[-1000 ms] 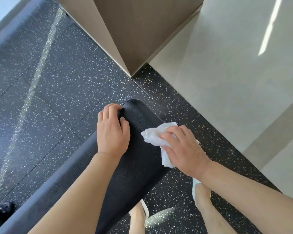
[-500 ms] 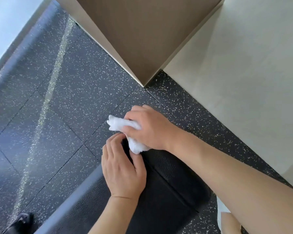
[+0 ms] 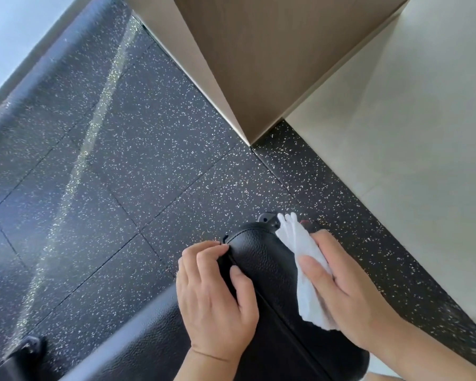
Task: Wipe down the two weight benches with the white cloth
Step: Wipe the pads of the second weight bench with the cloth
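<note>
A black padded weight bench (image 3: 261, 264) runs from the lower left to its rounded end near the frame's lower middle. My left hand (image 3: 215, 292) rests on the left edge of that end, fingers curled over the seam and thumb on the top. My right hand (image 3: 341, 287) presses a crumpled white cloth (image 3: 302, 268) against the right side of the bench end. The cloth's tip sticks out beyond my fingers toward a small black frame part (image 3: 267, 218). Only one bench is in view.
Black speckled rubber floor tiles (image 3: 121, 188) surround the bench. A tan wall corner (image 3: 248, 78) juts in ahead, with pale floor tiles (image 3: 410, 133) to the right. A dark bench foot (image 3: 25, 350) shows at the lower left.
My right hand has carried the cloth from the bench's far left tip, beside my left fingers, over to its right side. My left hand has kept its hold on the bench edge.
</note>
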